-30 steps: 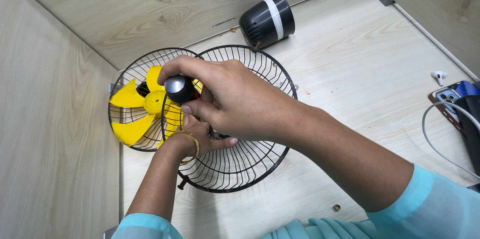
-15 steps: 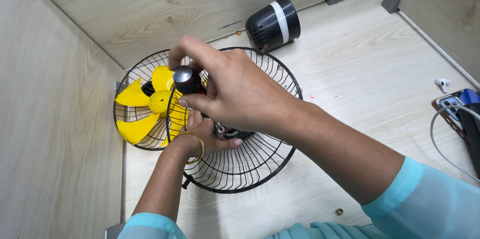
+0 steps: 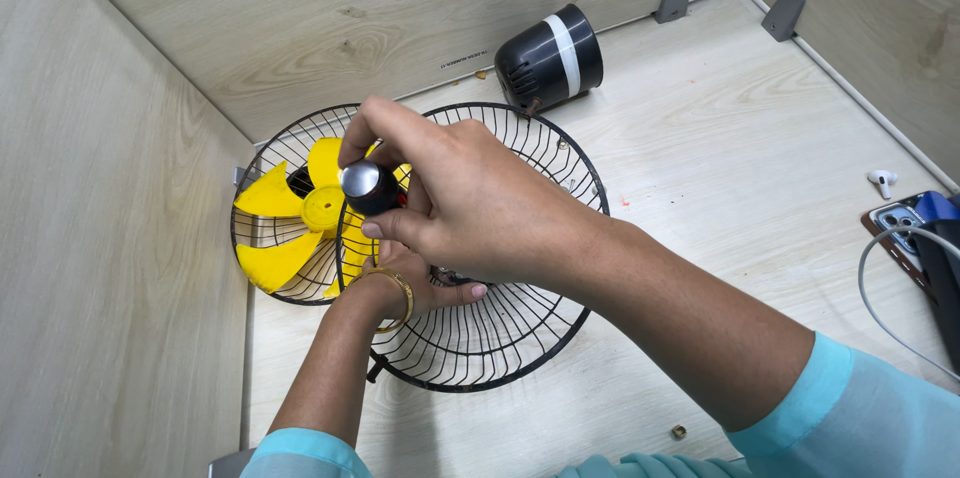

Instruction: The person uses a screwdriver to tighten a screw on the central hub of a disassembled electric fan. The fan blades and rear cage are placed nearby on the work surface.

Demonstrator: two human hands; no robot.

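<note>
The motor [image 3: 549, 59] lies behind the two grilles [image 3: 500, 338] (blade [image 3: 290, 213] in the left one).

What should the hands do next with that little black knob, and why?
Probably keep turning the black knob. The right hand pinches it above the middle of the wire guard, while the left hand steadies the guard from below. Whether it is tight cannot be seen.

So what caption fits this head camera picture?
Right hand pinching a small black round cap over a black wire fan guard, yellow plastic fan blade behind.
</note>
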